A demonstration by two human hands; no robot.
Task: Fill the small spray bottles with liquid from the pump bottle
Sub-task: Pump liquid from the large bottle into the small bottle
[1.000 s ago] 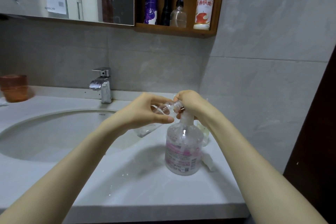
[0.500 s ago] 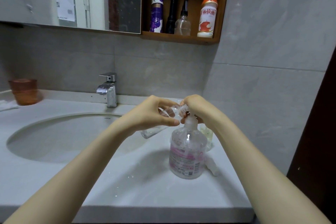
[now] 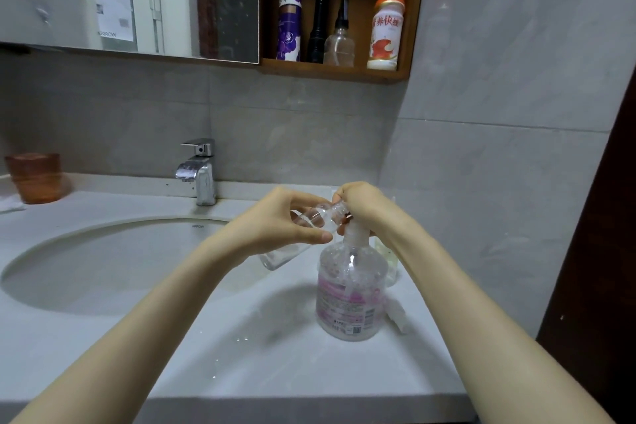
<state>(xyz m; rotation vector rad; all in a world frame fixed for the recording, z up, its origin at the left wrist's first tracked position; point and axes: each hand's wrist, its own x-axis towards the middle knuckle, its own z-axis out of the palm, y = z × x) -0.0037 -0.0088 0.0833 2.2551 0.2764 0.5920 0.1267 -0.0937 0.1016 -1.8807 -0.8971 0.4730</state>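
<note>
The head of the pump bottle (image 3: 351, 286) is hidden under the right hand (image 3: 366, 208), whose fingers curl down over it; only the white collar and the neck show below the knuckles. Whether the spout meets the mouth of the small spray bottle (image 3: 321, 215) cannot be told, as the fingers of both hands crowd over that spot.

The left hand (image 3: 275, 222) grips the small spray bottle round its middle, thumb on the near side and fingers on the far side. The hand covers much of the clear body, leaving the shoulder and the threaded neck showing above it and the base below. The bottle is held in the air, above the counter (image 3: 275, 361) and just left of the pump bottle. Its long axis is tilted, with the neck up and to the right, toward the pump head, and the base down and to the left. How much liquid it holds is hard to make out.

The pump bottle stands upright on the counter at the right, its pink label facing near. A second small bottle (image 3: 391, 263) stands behind it, mostly hidden. A white piece (image 3: 397, 315) lies on the counter at its right; its shape is unclear.

The basin (image 3: 103, 272) lies to the left, with the tap (image 3: 201, 172) at its far edge.
</note>
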